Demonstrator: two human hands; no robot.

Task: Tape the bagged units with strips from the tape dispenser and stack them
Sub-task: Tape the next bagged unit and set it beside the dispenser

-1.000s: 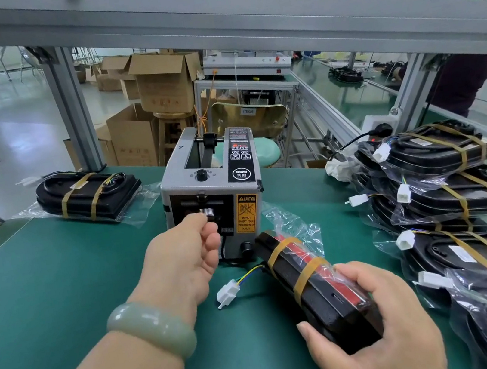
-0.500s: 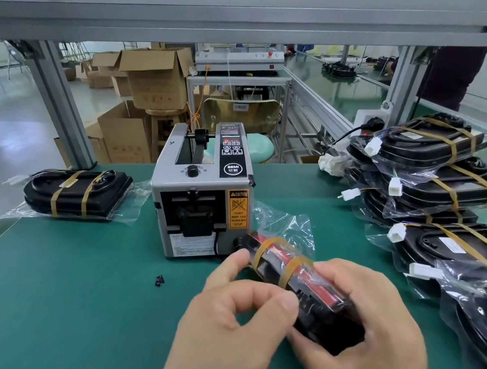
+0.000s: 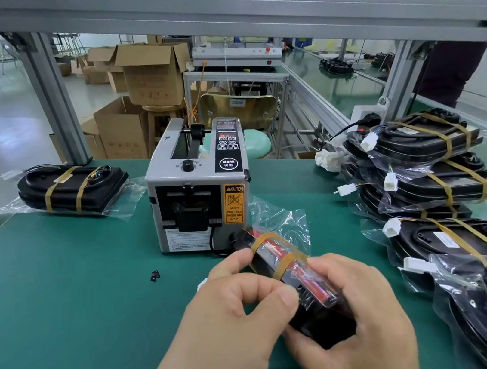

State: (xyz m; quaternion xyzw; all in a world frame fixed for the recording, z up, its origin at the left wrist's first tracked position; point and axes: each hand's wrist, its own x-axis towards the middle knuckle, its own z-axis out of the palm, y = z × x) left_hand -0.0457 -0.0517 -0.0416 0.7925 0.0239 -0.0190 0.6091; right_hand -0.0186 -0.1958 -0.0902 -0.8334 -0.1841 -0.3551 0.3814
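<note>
A black bagged unit (image 3: 282,260) with a red stripe and two amber tape bands stands on edge just in front of the grey tape dispenser (image 3: 198,188). My right hand (image 3: 348,323) grips its near end from the right. My left hand (image 3: 232,309) pinches the unit's left side, thumb and fingers curled against the bag beside the nearer band. Whether a tape strip is between the fingers is hidden. A taped unit (image 3: 74,190) lies at the far left. A pile of taped units (image 3: 433,175) fills the right side.
The green mat (image 3: 64,306) carries a small black scrap (image 3: 154,275) left of my hands. An aluminium frame post (image 3: 54,99) rises at the back left, a crossbeam (image 3: 241,10) overhead. Cardboard boxes (image 3: 150,75) and another bench stand beyond the table edge.
My left hand came back from the dispenser's outlet to the unit and now pinches its side. The right hand kept its grip, and the view shifted slightly closer.
</note>
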